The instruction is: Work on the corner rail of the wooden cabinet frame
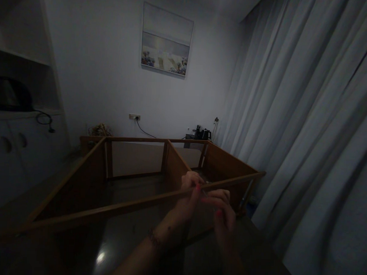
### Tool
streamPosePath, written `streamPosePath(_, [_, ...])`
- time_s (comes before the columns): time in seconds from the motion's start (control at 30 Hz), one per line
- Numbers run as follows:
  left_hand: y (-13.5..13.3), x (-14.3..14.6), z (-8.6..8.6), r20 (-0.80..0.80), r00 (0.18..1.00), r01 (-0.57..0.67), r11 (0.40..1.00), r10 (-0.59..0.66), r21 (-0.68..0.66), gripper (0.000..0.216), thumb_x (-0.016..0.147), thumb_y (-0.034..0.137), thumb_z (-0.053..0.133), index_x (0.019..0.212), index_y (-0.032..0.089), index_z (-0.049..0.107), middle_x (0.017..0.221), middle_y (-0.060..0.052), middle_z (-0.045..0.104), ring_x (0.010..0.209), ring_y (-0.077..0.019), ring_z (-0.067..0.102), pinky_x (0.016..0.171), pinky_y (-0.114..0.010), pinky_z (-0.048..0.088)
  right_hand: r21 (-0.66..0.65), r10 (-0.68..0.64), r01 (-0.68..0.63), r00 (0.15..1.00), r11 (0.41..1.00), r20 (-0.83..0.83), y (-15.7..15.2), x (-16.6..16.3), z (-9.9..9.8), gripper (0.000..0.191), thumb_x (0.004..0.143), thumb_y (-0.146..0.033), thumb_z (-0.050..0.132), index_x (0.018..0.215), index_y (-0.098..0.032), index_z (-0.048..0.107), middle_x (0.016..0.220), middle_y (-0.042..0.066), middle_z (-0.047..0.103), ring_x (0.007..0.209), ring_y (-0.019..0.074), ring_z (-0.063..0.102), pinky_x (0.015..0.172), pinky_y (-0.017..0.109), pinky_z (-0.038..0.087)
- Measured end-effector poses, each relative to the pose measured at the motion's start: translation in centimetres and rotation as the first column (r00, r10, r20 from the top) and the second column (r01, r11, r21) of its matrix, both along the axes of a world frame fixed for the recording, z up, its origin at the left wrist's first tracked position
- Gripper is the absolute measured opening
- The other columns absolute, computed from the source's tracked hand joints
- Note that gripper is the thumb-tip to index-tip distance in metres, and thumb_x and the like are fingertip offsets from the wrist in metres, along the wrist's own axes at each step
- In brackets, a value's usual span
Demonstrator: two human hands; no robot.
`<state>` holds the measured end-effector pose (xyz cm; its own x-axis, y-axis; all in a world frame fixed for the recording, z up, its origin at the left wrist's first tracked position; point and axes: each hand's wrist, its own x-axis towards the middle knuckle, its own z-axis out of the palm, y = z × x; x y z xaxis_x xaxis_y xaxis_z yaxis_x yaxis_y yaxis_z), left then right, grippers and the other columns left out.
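Observation:
A brown wooden cabinet frame [133, 206] lies on the dark floor, open side up, with a divider panel [176, 163] in its middle. My left hand [189, 194] is curled over the near top rail where the divider meets it. My right hand [221, 211] is just to its right, fingers pinched on a small thin object I cannot make out, held at the rail. Both hands nearly touch each other.
Grey curtains [306, 137] hang along the right. A picture [166, 40] hangs on the far wall above a socket with a cable [135, 117]. White shelving with a dark item [10, 94] stands at left. A kettle [205, 134] sits behind the frame.

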<state>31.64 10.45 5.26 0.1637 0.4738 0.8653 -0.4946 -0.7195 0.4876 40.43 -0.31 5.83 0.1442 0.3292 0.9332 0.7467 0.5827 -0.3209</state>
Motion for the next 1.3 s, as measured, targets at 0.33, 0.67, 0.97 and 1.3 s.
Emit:
streamPosePath(0.33, [0.1, 0.1, -0.2, -0.067, 0.995, -0.066, 0.998, 0.068, 0.021, 0.047, 0.111, 0.063, 0.034, 0.094, 0.024, 0.055, 0.096, -0.005, 0.061, 0.091, -0.0237, 0.056, 0.084, -0.038, 0.045, -0.026, 0.037, -0.034, 0.994, 0.999, 0.106, 0.2, 1.4, -0.4, 0.043, 0.111, -0.054, 0.043, 0.105, -0.03, 0.079, 0.095, 0.003, 0.075, 0.094, 0.0215, 0.066, 0.082, 0.038, 0.052])
streamPosePath(0.67, [0.4, 0.3, -0.4, -0.033, 0.999, -0.038, 0.999, 0.039, 0.039, 0.043, 0.112, 0.06, 0.035, 0.096, 0.025, 0.055, 0.097, -0.005, 0.057, 0.092, -0.0242, 0.052, 0.084, -0.039, 0.042, 0.119, -0.211, 0.199, 0.973, 0.973, 0.098, 0.3, -0.2, -1.4, 0.047, 0.11, -0.06, 0.043, 0.101, -0.03, 0.078, 0.085, 0.0, 0.072, 0.082, 0.02, 0.064, 0.077, 0.037, 0.046])
streamPosePath(0.97, [0.1, 0.5, -0.2, -0.001, 1.0, -0.023, 0.999, 0.023, 0.035, 0.039, 0.112, 0.057, 0.037, 0.095, 0.025, 0.052, 0.096, -0.004, 0.058, 0.092, -0.0232, 0.052, 0.083, -0.037, 0.042, 0.277, -0.381, 0.35, 0.922, 0.895, 0.064, 0.5, -1.3, -0.9, 0.046, 0.106, -0.062, 0.051, 0.093, -0.028, 0.078, 0.075, -0.001, 0.07, 0.073, 0.0184, 0.061, 0.074, 0.036, 0.042])
streamPosePath(1.3, [0.1, 0.3, -0.2, -0.027, 0.999, -0.044, 0.999, 0.044, -0.001, 0.045, 0.11, 0.063, 0.037, 0.094, 0.025, 0.054, 0.095, -0.004, 0.06, 0.091, -0.0233, 0.056, 0.082, -0.037, 0.045, 0.252, -0.42, 0.414, 0.907, 0.874, -0.035, 0.8, -2.9, -0.4, 0.042, 0.109, -0.053, 0.052, 0.085, -0.025, 0.072, 0.066, -0.002, 0.062, 0.065, 0.0182, 0.056, 0.069, 0.036, 0.039])
